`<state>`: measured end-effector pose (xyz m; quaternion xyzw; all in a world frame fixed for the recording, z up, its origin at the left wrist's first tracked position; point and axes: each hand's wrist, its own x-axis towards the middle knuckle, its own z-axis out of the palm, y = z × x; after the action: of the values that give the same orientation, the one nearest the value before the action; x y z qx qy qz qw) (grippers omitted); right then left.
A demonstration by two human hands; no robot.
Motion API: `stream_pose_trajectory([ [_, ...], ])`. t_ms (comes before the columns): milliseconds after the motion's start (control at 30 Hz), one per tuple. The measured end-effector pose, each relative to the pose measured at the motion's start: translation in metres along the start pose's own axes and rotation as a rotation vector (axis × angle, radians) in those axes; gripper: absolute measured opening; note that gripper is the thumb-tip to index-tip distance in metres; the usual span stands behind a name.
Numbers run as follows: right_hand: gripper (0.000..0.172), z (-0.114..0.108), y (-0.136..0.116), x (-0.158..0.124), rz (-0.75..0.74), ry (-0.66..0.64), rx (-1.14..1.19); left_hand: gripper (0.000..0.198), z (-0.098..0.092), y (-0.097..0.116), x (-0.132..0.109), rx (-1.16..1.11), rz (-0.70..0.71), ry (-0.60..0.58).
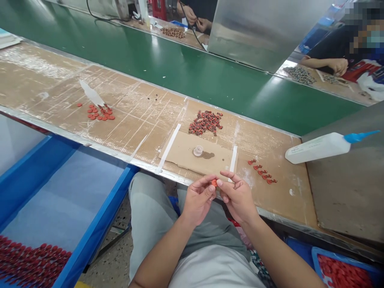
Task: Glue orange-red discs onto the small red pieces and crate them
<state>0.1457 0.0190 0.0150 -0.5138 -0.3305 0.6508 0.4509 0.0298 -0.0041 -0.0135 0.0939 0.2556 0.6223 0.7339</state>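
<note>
My left hand [198, 199] and my right hand [237, 196] meet just in front of the table's near edge, above my lap. Together their fingertips pinch one small red round piece [214, 183]. A heap of red and dark small parts [205, 122] lies on the table beyond my hands. A small clear cap [198, 151] stands on a cardboard sheet [186, 154] taped to the table. A short row of several red pieces [263, 172] lies to the right of my hands. Loose red discs [99, 112] sit at the left.
A white glue bottle with a blue nozzle [321, 147] lies at the right. A blue bin [99, 228] at my lower left holds red parts, another [342, 272] at lower right. A green conveyor belt [180, 68] runs behind the table. Other people's hands work across it.
</note>
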Motion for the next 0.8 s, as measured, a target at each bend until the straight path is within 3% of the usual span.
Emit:
stream_pose_trajectory([
  [333, 0.039, 0.012, 0.011, 0.0, -0.012, -0.094, -0.026, 0.025, -0.005, 0.004, -0.002, 0.076, 0.07, -0.002],
  [433, 0.036, 0.016, 0.004, -0.001, -0.044, -0.14, -0.089, 0.022, -0.008, 0.008, -0.001, 0.088, 0.11, -0.019],
  [533, 0.038, 0.015, -0.011, 0.009, -0.105, -0.195, -0.297, 0.018, -0.011, 0.013, 0.002, 0.001, 0.115, 0.028],
  [600, 0.038, 0.01, -0.025, 0.029, -0.218, -0.165, -0.517, 0.017, -0.013, 0.016, 0.004, -0.046, 0.114, 0.076],
  [700, 0.037, 0.002, -0.042, 0.08, -0.497, 0.063, -0.884, 0.017, -0.015, 0.021, 0.007, -0.062, 0.118, 0.11],
  [800, 0.037, -0.002, -0.051, 0.14, -0.616, 0.21, -1.16, 0.017, -0.016, 0.024, 0.007, -0.046, 0.12, 0.122],
])
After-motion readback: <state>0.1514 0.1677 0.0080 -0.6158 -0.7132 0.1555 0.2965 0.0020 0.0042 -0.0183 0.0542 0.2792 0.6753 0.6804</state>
